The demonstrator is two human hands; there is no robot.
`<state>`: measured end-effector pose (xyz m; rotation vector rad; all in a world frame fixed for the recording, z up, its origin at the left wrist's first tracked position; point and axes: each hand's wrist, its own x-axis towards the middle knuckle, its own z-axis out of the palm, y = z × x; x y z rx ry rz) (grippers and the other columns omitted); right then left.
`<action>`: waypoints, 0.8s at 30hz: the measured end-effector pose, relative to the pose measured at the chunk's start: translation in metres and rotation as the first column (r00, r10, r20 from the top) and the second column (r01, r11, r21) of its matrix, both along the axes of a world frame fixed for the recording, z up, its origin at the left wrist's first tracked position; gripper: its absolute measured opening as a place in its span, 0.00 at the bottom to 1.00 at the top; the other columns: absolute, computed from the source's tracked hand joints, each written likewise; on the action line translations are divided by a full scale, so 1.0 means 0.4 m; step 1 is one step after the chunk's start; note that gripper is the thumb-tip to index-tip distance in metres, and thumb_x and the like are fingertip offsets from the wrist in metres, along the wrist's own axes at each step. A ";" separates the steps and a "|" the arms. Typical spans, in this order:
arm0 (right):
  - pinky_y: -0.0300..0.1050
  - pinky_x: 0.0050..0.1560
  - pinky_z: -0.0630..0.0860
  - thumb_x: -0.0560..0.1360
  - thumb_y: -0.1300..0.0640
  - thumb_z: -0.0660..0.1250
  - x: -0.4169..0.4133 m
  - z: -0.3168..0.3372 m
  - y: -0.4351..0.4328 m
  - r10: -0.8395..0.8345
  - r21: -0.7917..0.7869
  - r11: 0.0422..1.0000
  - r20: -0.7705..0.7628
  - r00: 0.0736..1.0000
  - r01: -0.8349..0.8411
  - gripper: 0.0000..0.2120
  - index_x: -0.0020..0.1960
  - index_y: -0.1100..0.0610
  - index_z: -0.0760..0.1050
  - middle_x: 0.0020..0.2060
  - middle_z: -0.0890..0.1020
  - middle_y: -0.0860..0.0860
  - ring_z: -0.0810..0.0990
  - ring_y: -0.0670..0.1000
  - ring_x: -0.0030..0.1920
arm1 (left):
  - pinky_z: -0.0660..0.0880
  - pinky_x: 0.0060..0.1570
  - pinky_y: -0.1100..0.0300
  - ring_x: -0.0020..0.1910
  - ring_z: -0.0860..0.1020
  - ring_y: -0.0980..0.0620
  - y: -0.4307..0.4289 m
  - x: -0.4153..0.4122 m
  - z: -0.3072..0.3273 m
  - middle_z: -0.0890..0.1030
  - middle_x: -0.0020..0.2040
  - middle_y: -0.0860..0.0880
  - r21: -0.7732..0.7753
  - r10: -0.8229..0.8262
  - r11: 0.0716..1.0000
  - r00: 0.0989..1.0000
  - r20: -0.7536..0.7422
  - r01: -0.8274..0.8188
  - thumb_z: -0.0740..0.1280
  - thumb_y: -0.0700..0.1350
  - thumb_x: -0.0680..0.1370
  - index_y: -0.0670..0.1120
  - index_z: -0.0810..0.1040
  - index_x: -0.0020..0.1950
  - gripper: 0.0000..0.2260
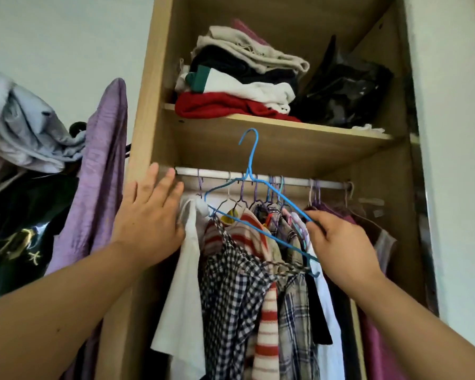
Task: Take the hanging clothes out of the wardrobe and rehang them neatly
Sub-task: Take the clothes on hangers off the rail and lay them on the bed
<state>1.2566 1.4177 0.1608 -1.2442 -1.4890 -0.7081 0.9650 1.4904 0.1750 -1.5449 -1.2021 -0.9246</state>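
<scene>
One blue hanger (pixel 251 160) off the rail (pixel 329 184), wardrobe (pixel 146 105) packed.
Right hand (pixel 343 250) pinches its arm, checked top (pixel 231 283) slung on it; left hand (pixel 148 220), fingers spread, presses a white shirt (pixel 187 270). Folded stack (pixel 244 78), black bag (pixel 346 91) on the shelf (pixel 285 133); purple cloth (pixel 99 174) hangs outside, left.

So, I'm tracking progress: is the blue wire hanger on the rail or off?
Off. The right hand grips the blue wire hanger, hook free above the metal rail.

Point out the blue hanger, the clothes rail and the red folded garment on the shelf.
blue hanger (pixel 249 173), head view, neck below its hook.
clothes rail (pixel 296 182), head view, bare stretch between hooks.
red folded garment (pixel 211 105), head view, its left front.
</scene>
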 end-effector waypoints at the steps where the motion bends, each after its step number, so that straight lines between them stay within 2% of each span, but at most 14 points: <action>1: 0.49 0.44 0.75 0.78 0.53 0.61 0.018 -0.007 -0.028 0.007 -0.013 1.000 -0.008 1.000 -0.007 0.11 0.58 0.47 0.78 0.47 0.85 0.52 0.81 0.58 0.49 | 0.63 0.63 0.38 0.72 0.63 0.38 -0.006 0.024 -0.006 0.70 0.71 0.40 -0.011 -0.032 0.999 0.999 -0.002 0.032 0.55 0.55 0.67 0.40 0.74 0.67 0.33; 4: 0.42 0.41 0.69 0.78 0.55 0.63 0.076 -0.034 -0.101 0.033 -0.022 0.999 -0.040 0.999 -0.034 0.11 0.57 0.47 0.79 0.47 0.85 0.49 0.81 0.53 0.49 | 0.68 0.61 0.37 0.71 0.66 0.38 -0.027 0.130 -0.027 0.70 0.71 0.40 -0.072 -0.156 0.985 0.988 0.009 0.156 0.55 0.57 0.65 0.42 0.74 0.67 0.34; 6: 0.37 0.39 0.67 0.77 0.55 0.64 0.121 -0.052 -0.147 0.045 -0.041 0.998 -0.068 0.997 -0.047 0.11 0.57 0.46 0.79 0.46 0.84 0.45 0.81 0.49 0.46 | 0.66 0.63 0.37 0.72 0.64 0.39 -0.040 0.213 -0.041 0.67 0.73 0.41 -0.136 -0.242 0.960 0.970 0.022 0.243 0.57 0.57 0.66 0.44 0.71 0.70 0.34; 8: 0.32 0.36 0.68 0.77 0.55 0.64 0.168 -0.073 -0.201 0.062 -0.067 0.995 -0.087 0.994 -0.068 0.12 0.57 0.44 0.79 0.39 0.83 0.42 0.80 0.44 0.40 | 0.60 0.69 0.38 0.76 0.57 0.42 -0.041 0.288 -0.055 0.59 0.77 0.44 -0.205 -0.328 0.920 0.942 0.068 0.335 0.62 0.56 0.69 0.48 0.62 0.75 0.35; 10: 0.29 0.37 0.70 0.77 0.55 0.63 0.210 -0.088 -0.262 0.072 -0.073 0.994 -0.087 0.994 -0.078 0.11 0.55 0.42 0.79 0.33 0.81 0.38 0.79 0.41 0.37 | 0.55 0.72 0.41 0.77 0.51 0.44 -0.036 0.339 -0.061 0.52 0.79 0.46 -0.226 -0.384 0.886 0.913 0.135 0.406 0.64 0.56 0.72 0.50 0.53 0.78 0.38; 12: 0.28 0.35 0.69 0.77 0.57 0.63 0.252 -0.105 -0.331 0.079 -0.081 0.993 -0.092 0.993 -0.087 0.11 0.50 0.41 0.78 0.27 0.78 0.37 0.77 0.38 0.34 | 0.55 0.72 0.42 0.77 0.52 0.44 -0.036 0.384 -0.067 0.53 0.78 0.46 -0.205 -0.411 0.873 0.895 0.175 0.441 0.64 0.59 0.72 0.50 0.50 0.78 0.39; 15: 0.33 0.31 0.66 0.76 0.55 0.63 0.325 -0.137 -0.427 0.039 -0.095 0.994 -0.125 0.991 -0.051 0.13 0.45 0.35 0.76 0.27 0.76 0.52 0.73 0.48 0.30 | 0.57 0.70 0.43 0.74 0.59 0.44 -0.049 0.457 -0.088 0.62 0.76 0.46 -0.176 -0.489 0.835 0.849 0.198 0.522 0.55 0.62 0.72 0.49 0.54 0.77 0.36; 17: 0.36 0.29 0.64 0.76 0.54 0.63 0.383 -0.171 -0.486 -0.033 -0.138 0.990 -0.158 0.987 0.011 0.15 0.42 0.31 0.76 0.29 0.74 0.56 0.70 0.49 0.28 | 0.61 0.66 0.44 0.69 0.67 0.44 -0.062 0.519 -0.111 0.70 0.71 0.47 -0.222 -0.581 0.761 0.793 0.186 0.610 0.51 0.60 0.73 0.50 0.60 0.76 0.32; 19: 0.39 0.29 0.65 0.76 0.53 0.63 0.430 -0.211 -0.546 -0.127 -0.211 0.973 -0.154 0.980 0.093 0.20 0.42 0.25 0.73 0.27 0.74 0.56 0.71 0.51 0.29 | 0.71 0.56 0.46 0.59 0.77 0.43 -0.074 0.584 -0.147 0.78 0.61 0.46 -0.270 -0.657 0.713 0.751 0.063 0.647 0.57 0.55 0.77 0.50 0.68 0.71 0.23; 21: 0.38 0.30 0.66 0.76 0.53 0.64 0.473 -0.259 -0.607 -0.223 -0.292 0.942 -0.163 0.961 0.169 0.23 0.41 0.21 0.70 0.23 0.72 0.54 0.71 0.49 0.27 | 0.78 0.39 0.48 0.42 0.81 0.42 -0.071 0.660 -0.202 0.82 0.45 0.45 -0.331 -0.744 0.646 0.664 -0.074 0.687 0.66 0.44 0.76 0.47 0.78 0.58 0.12; 22: 0.37 0.30 0.66 0.76 0.53 0.64 0.496 -0.286 -0.636 -0.282 -0.329 0.919 -0.162 0.945 0.218 0.23 0.41 0.21 0.71 0.22 0.71 0.51 0.71 0.47 0.27 | 0.78 0.37 0.47 0.39 0.81 0.41 -0.077 0.696 -0.232 0.81 0.42 0.44 -0.414 -0.789 0.574 0.613 -0.048 0.706 0.64 0.44 0.76 0.48 0.79 0.55 0.09; 24: 0.34 0.29 0.67 0.77 0.50 0.65 0.527 -0.339 -0.688 -0.399 -0.387 0.860 -0.104 0.911 0.332 0.21 0.43 0.20 0.70 0.22 0.73 0.45 0.72 0.43 0.26 | 0.76 0.45 0.48 0.46 0.80 0.41 -0.089 0.768 -0.293 0.80 0.47 0.44 -0.540 -0.850 0.416 0.524 0.056 0.732 0.52 0.51 0.77 0.53 0.76 0.58 0.16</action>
